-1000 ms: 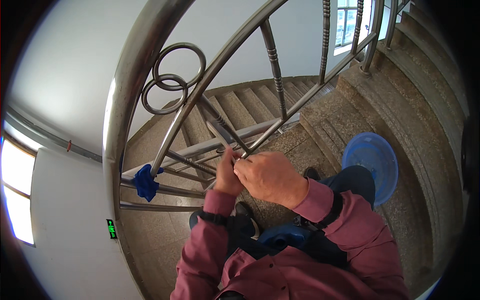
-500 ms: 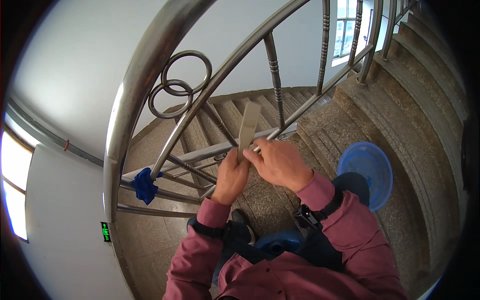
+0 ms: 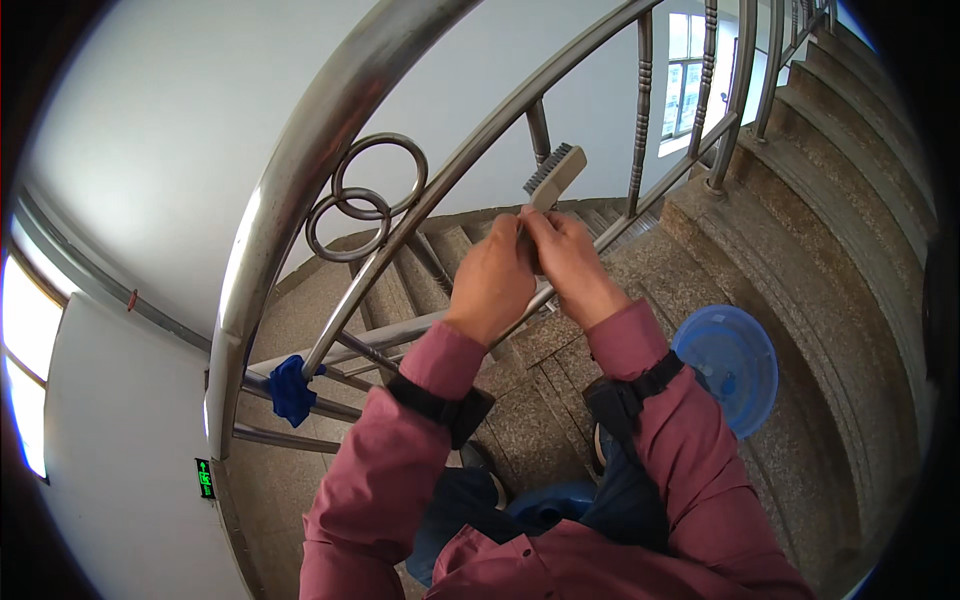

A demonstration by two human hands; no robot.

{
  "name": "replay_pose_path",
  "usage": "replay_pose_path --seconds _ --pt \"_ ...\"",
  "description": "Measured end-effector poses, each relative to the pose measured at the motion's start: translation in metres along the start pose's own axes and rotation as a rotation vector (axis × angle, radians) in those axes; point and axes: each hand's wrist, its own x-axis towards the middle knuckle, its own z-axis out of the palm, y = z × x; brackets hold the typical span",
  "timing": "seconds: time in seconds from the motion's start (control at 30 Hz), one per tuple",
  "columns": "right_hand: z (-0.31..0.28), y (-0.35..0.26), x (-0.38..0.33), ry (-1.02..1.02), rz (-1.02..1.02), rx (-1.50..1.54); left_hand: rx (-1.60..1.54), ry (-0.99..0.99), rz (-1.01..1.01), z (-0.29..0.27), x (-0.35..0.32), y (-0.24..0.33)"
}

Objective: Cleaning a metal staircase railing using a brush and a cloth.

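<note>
Both hands meet around the handle of a scrub brush (image 3: 560, 178), which has a pale back and grey bristles. Its head points up and to the right, bristles turned toward the upper left. My left hand (image 3: 493, 278) is closed at the lower part of the handle. My right hand (image 3: 570, 258) grips beside it, thumb and fingers pressed together near the neck. Most of the handle is hidden by the fingers. The brush is in front of the metal stair railing (image 3: 470, 137); whether it touches a bar I cannot tell.
A blue cloth (image 3: 291, 390) hangs on the railing's lower left bars. On the steps at right stands a translucent blue basin (image 3: 727, 350) with some water. A blue object (image 3: 548, 503) sits between my legs. Stairs (image 3: 800, 200) climb at right; others descend beyond the railing.
My hands have moved up and slightly right. The brush has turned from nearly upright to leaning right, and its bristles now show.
</note>
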Motion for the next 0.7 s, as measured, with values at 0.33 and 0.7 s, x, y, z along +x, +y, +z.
replay_pose_path --seconds 0.33,0.7 --pt "0.009 0.008 0.008 -0.185 0.041 -0.002 0.029 0.013 -0.111 -0.017 0.005 -0.016" --pt "-0.010 -0.016 0.018 0.003 -0.028 0.025 0.099 -0.034 -0.136 0.006 0.051 0.016"
